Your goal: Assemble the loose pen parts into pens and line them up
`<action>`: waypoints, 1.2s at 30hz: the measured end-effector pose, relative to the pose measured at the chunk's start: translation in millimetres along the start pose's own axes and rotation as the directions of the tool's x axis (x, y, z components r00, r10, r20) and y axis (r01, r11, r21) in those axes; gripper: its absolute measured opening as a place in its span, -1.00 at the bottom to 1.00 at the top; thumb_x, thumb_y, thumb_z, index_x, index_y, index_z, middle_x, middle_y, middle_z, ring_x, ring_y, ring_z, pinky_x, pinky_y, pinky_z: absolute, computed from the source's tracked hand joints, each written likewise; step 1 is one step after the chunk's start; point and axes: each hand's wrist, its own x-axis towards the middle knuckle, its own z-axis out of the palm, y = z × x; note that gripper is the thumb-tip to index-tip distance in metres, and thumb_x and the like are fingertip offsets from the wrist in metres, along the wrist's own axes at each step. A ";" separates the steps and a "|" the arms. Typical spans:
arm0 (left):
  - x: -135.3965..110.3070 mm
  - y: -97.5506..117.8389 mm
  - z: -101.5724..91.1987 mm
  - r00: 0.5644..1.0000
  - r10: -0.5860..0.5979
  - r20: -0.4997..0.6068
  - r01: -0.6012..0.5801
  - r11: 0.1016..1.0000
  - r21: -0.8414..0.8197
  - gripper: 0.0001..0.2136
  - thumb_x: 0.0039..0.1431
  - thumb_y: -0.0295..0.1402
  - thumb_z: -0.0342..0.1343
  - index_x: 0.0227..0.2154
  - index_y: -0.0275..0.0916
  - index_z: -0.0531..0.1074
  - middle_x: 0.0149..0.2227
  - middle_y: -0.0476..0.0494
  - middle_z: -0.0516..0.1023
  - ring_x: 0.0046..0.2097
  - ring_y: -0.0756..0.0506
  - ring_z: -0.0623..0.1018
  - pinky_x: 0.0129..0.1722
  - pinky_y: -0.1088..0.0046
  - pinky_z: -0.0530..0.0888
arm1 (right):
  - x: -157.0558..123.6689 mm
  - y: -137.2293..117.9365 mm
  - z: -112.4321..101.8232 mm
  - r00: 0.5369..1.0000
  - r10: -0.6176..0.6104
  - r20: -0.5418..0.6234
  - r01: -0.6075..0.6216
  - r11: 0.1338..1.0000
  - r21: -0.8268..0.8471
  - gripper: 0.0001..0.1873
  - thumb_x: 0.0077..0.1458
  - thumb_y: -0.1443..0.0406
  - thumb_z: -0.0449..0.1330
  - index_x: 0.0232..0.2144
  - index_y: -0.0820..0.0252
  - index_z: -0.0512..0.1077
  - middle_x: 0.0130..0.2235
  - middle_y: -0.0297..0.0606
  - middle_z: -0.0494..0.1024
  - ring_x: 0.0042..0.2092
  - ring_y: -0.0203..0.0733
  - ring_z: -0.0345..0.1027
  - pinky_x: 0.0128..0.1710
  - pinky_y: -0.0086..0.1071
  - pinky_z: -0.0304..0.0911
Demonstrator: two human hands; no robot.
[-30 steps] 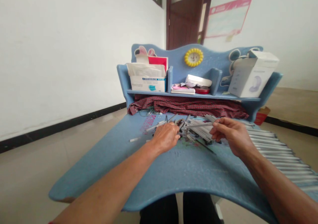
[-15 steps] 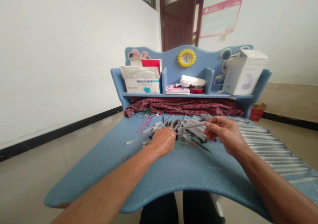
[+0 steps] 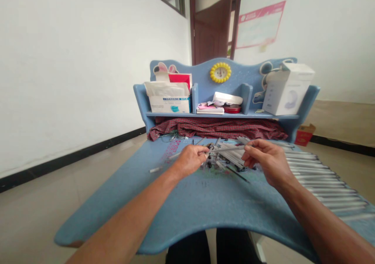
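A slim, greyish see-through pen (image 3: 225,150) is held level above the desk between my two hands. My right hand (image 3: 266,160) pinches its right end between thumb and fingertips. At the other end are the closed fingers of my left hand (image 3: 191,159); what lies inside them is partly hidden. Below the pen is a loose heap of clear pen barrels (image 3: 233,154) with small black parts among them. A dark, thin rod (image 3: 238,174) sticks out of the heap towards me. Many pens (image 3: 328,180) lie side by side in a row beyond my right forearm.
A small white piece (image 3: 156,170) lies left of the heap on the blue desk (image 3: 123,201). Behind is a crumpled checked cloth (image 3: 219,128) under a shelf, which bears a mask box (image 3: 170,104) and a white carton (image 3: 287,92).
My left hand has lifted slightly from the heap and turned, its fingers now at the pen's left end. My right hand keeps its pinch. The view has tilted up a little.
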 end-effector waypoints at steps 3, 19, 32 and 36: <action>-1.1 3.5 -4.0 0.995 -0.103 -0.016 0.096 0.968 -0.233 -0.70 0.00 -0.39 0.02 -0.21 -0.37 0.49 -0.60 0.02 0.36 -0.58 0.09 0.28 -0.61 0.61 0.16 | -2.4 -2.0 0.4 1.000 -0.024 0.009 0.023 1.000 0.012 -0.77 -0.13 0.20 0.30 -0.51 0.24 0.40 -0.60 -0.30 0.51 -0.62 -0.33 0.32 -0.63 -0.47 0.21; -1.9 7.1 -7.8 0.985 -0.167 -0.033 0.096 0.704 -0.704 -0.86 -0.16 -0.43 0.15 -0.45 -0.35 0.43 -0.59 -0.01 0.36 -0.58 0.13 0.29 -0.72 0.72 0.02 | -5.7 -2.6 -1.6 0.990 -0.140 0.000 0.140 0.989 0.048 -0.81 -0.10 0.24 0.30 -0.49 0.26 0.42 -0.60 -0.31 0.50 -0.62 -0.33 0.31 -0.62 -0.46 0.24; 1.0 3.8 -7.8 0.962 -0.274 -0.005 0.142 0.512 -0.847 -0.89 -0.23 -0.50 0.20 -0.55 -0.36 0.38 -0.55 -0.11 0.46 -0.60 0.12 0.33 -0.74 0.73 0.03 | -12.8 -7.0 2.9 0.978 -0.203 -0.039 0.196 0.971 -0.136 -0.79 -0.11 0.20 0.29 -0.48 0.24 0.44 -0.62 -0.30 0.52 -0.62 -0.32 0.35 -0.59 -0.47 0.30; -0.4 5.8 -7.6 0.958 -0.286 0.023 0.167 0.491 -0.855 -0.89 -0.20 -0.50 0.20 -0.54 -0.35 0.38 -0.54 -0.10 0.47 -0.58 0.11 0.38 -0.72 0.73 0.13 | -13.4 -6.6 4.2 0.979 -0.199 -0.042 0.192 0.973 -0.124 -0.79 -0.11 0.20 0.30 -0.48 0.24 0.44 -0.61 -0.29 0.52 -0.62 -0.31 0.36 -0.59 -0.47 0.30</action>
